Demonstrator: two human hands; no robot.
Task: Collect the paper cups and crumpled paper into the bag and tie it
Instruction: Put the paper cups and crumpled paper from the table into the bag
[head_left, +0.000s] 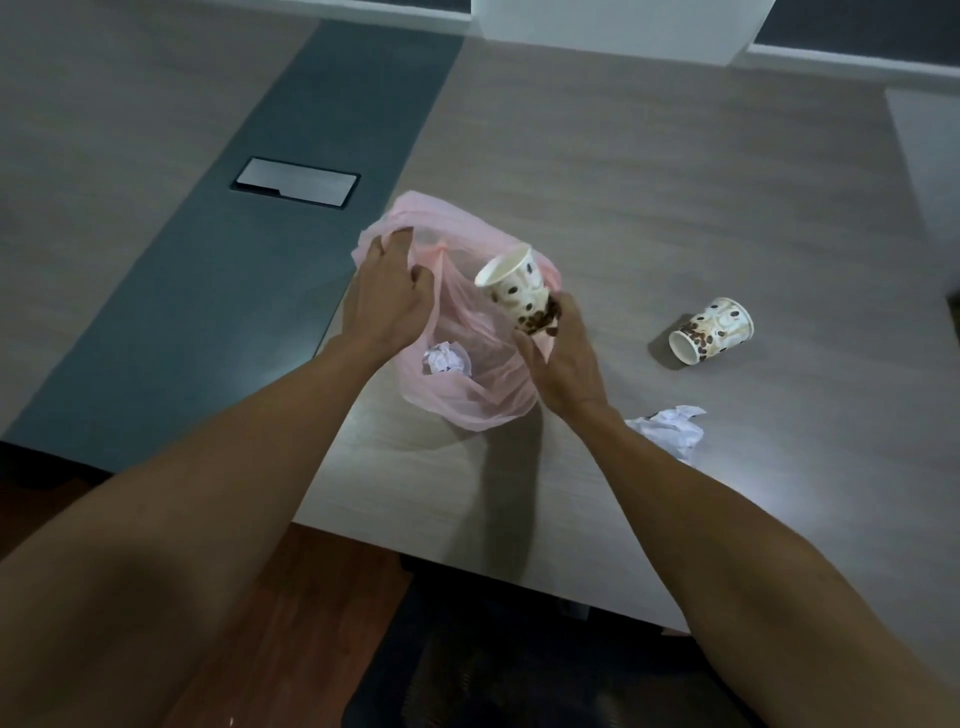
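A thin pink plastic bag sits on the table with its mouth held up. My left hand grips the bag's rim on the left side. My right hand holds a white paper cup with a coffee-bean print by its base, tilted over the bag's mouth with the open end up and to the left. A crumpled paper ball shows through the bag. A second paper cup lies on its side to the right. Crumpled white paper lies by my right forearm.
The wooden table has a dark grey centre strip with a metal cable hatch at the left. The table's near edge runs below my arms, with a dark chair and reddish floor beneath.
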